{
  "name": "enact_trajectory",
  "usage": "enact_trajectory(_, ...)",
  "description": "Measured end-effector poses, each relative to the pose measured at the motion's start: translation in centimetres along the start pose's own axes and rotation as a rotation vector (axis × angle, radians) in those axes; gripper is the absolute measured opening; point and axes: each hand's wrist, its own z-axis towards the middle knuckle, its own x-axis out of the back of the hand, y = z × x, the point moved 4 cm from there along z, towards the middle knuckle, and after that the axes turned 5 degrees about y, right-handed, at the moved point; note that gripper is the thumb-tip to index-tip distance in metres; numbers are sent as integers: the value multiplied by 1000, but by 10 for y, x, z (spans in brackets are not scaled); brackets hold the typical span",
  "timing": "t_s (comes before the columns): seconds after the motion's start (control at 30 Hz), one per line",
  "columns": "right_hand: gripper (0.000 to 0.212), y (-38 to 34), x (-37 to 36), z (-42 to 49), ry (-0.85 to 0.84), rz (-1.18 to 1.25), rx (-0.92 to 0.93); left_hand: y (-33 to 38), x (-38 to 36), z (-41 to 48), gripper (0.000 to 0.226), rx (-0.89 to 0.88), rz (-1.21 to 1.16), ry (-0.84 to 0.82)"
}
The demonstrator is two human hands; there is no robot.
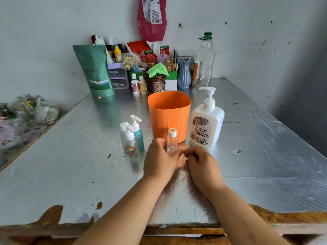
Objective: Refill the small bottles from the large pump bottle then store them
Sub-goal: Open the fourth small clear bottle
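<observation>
We see the person's left hand (159, 157) wrapped round the lower half of a small clear plastic bottle with a white flip cap (172, 141). The bottle stands upright on the foil-covered table (70, 156), with the grip narrow about it, thumb on one side and fingers on the other. At three o'clock from that bottle lies the right hand (203, 165), its fingers curled in and its fingertips just beside the left fingers at the bottle's base. We cannot tell whether its grip holds or touches anything.

At twelve o'clock from the clear bottle, just behind it, stands a squarish orange plastic cup (169, 114), mouth upward. At two o'clock, beside the cup, we find the large white pump bottle with a flowered label (207, 124), upright.

At nine o'clock three more small bottles stand close together: a teal spray bottle (139, 138), a clear pump bottle bearing a cartoon sticker (131, 147), and a pale white-capped bottle (122, 132) behind them.
</observation>
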Motion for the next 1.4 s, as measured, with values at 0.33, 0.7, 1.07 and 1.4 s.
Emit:
enact_trajectory(0.33, 19, -8, 6, -4, 10, 344, -1, 3, 6, -15, 36, -41, 9, -37)
enact_trajectory(0.7, 27, -30, 5, 1, 110, 178, 90, 0, 15, -34, 40, -239, 86, -91)
enact_trajectory(1.07, 40, -47, 14, -2, -50, 223, 110, -5, 11, -34, 40, -272, 35, -146)
enact_trajectory(1.4, 36, -55, 10, -5, -97, 212, 132, -10, 7, -31, 45, -309, 11, -158)
